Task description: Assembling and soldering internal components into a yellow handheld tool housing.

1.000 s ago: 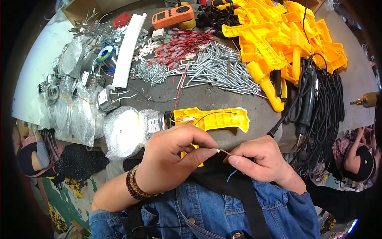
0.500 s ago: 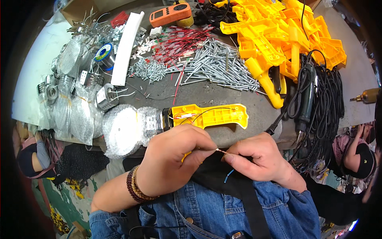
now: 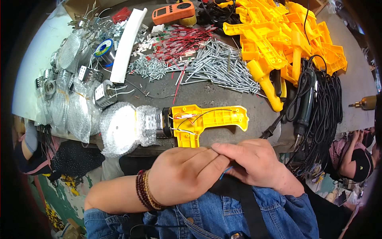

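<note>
Head view, near edge first: denim sleeves and, just beyond, two hands pressed together; the left hand, beaded bracelets at its wrist, has its fingers drawn in close; the right hand is curled, its thumb laid against the left fingers; I can't tell what the fingertips pinch, since the knuckles cover it; one blue wire pokes out just below, between the two hands.

Half a second ago the hands stood a little apart with a thin brownish wire stretched between their fingertips; now the gap is closed and that wire is out of sight; the left hand has also uncovered more of the one yellow handle shell lying beyond.

That shell lies open side up on the bench, joined at its left to one bubble-wrapped part; to the right sit one black plug and one soldering iron; past those come a heap of long screws and a smaller one of short screws, both too many to count; then one white strip, one solder spool, a tangle of red wires, a pile of yellow shells, and one orange meter farthest back.
</note>
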The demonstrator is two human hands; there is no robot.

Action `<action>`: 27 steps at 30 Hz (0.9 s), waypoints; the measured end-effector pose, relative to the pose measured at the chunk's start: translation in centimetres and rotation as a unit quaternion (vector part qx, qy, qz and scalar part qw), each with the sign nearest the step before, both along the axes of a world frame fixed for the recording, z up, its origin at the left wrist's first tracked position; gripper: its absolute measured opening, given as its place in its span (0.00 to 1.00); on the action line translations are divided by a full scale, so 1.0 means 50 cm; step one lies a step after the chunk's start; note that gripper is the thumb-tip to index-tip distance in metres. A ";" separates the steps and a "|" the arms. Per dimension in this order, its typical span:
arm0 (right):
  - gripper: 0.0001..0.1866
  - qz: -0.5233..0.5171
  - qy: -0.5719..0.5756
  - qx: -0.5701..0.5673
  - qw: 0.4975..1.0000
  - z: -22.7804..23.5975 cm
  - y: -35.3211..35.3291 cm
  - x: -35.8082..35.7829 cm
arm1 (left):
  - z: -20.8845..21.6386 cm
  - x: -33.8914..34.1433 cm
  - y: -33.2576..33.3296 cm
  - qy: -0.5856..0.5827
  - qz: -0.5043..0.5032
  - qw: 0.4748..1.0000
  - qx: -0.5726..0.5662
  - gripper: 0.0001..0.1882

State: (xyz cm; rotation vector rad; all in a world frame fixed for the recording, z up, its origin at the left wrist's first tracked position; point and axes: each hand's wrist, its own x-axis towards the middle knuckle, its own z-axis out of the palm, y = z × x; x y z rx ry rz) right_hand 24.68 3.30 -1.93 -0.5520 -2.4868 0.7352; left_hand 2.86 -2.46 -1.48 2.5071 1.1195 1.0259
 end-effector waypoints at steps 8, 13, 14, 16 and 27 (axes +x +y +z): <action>0.13 0.033 -0.028 -0.080 0.996 0.013 -0.002 -0.026 | -0.006 -0.032 -0.028 0.033 0.029 0.999 -0.006 0.16; 0.06 -0.053 -0.020 -0.209 0.976 0.000 0.015 -0.009 | 0.017 -0.100 -0.018 0.030 0.052 0.998 -0.034 0.16; 0.05 -0.086 -0.002 -0.339 0.937 0.003 0.016 -0.015 | 0.023 -0.112 -0.017 0.075 0.080 0.991 -0.081 0.16; 0.05 -0.076 0.003 -0.319 0.945 -0.019 0.016 -0.039 | 0.017 -0.094 0.001 0.081 0.118 0.989 -0.032 0.15; 0.07 -0.168 0.005 -0.388 0.906 -0.028 0.020 -0.100 | -0.069 -0.093 0.047 0.024 0.132 0.990 0.049 0.09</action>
